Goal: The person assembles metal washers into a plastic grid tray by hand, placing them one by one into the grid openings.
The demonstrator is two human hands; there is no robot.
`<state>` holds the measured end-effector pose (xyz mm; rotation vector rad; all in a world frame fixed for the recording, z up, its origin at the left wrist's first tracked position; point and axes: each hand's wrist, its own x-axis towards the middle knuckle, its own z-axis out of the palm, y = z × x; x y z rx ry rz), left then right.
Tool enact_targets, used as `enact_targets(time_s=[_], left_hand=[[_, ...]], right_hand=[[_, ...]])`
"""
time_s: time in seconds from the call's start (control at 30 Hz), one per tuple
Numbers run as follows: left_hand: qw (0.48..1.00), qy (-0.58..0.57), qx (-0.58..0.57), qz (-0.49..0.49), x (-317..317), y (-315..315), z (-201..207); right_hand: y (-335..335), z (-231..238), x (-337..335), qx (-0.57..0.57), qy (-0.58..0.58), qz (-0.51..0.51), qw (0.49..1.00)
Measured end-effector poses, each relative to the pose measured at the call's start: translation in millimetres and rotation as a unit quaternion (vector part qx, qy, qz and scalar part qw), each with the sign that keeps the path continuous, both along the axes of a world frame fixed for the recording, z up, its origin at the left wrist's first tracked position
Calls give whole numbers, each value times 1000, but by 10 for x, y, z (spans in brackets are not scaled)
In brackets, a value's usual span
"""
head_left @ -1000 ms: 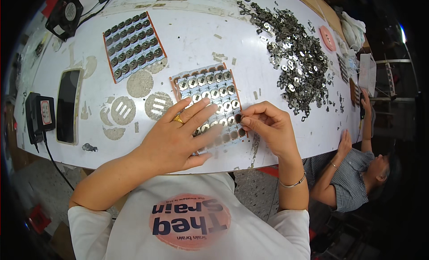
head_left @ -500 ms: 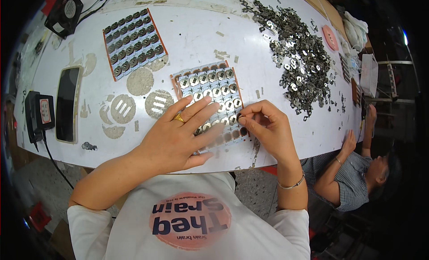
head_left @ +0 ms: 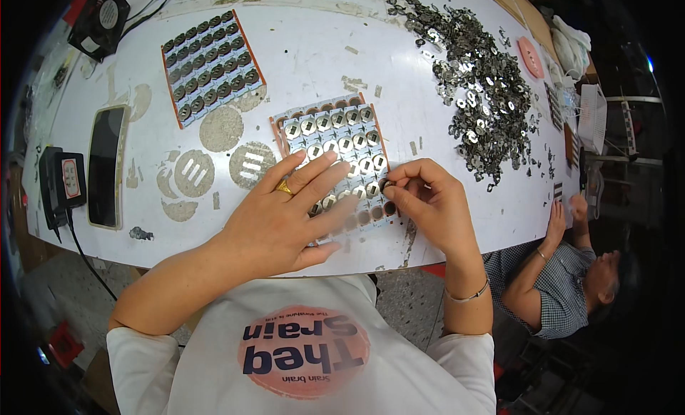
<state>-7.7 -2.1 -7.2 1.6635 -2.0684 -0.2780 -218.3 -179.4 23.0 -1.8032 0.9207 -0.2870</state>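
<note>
A panel of small circuit boards [head_left: 320, 134] lies before me, with rows of shiny metal plates on it. Its lowest visible row shows bare brown round spots. My left hand [head_left: 267, 219], wearing a gold ring, rests flat on the panel's lower left with fingers spread; some fingers are blurred and cover part of the rows. At the panel's right edge my right hand [head_left: 434, 204] pinches a small dark metal plate [head_left: 387, 184] between thumb and forefinger. Another panel edge shows beneath the first, slightly offset.
A big heap of loose metal plates [head_left: 478, 94] spreads at the right. A second filled panel [head_left: 212, 69] lies at the far left. A phone [head_left: 108, 165], a black adapter [head_left: 63, 179] and a small fan [head_left: 100, 19] line the left side. A co-worker [head_left: 546, 286] sits at the right.
The small plate in my right hand shows more of its face now, close to the panel's right edge. My left hand stays in place. The co-worker's hands have shifted a little.
</note>
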Motion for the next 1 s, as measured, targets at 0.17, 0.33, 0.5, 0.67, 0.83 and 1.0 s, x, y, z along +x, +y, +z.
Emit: enact_targets(time_s=[0.17,0.33,0.5,0.67,0.83,1.0], left_hand=[[1000,2,-1,-1,-7,-5,0],[1000,4,1,1,-9,-6,0],[1000,6,-1,0,-9,-7,-8],[1000,7,1,0,-25,-3,-11],[1000,-4,-6,-4,-23,1,-21],[1000,-1,-11,1,-23,7,-27]], right_hand=[[-25,-30,-37,43,-31,-6,999],[-54,-61,-10,55,-23,-15,998],[-22,4,40,9,-16,-2,1000],[-70,-56,-39,-17,8,20,1000],[-68,-15,-33,-53,-7,67,996],[-49,113,23,-156,51,110,980]])
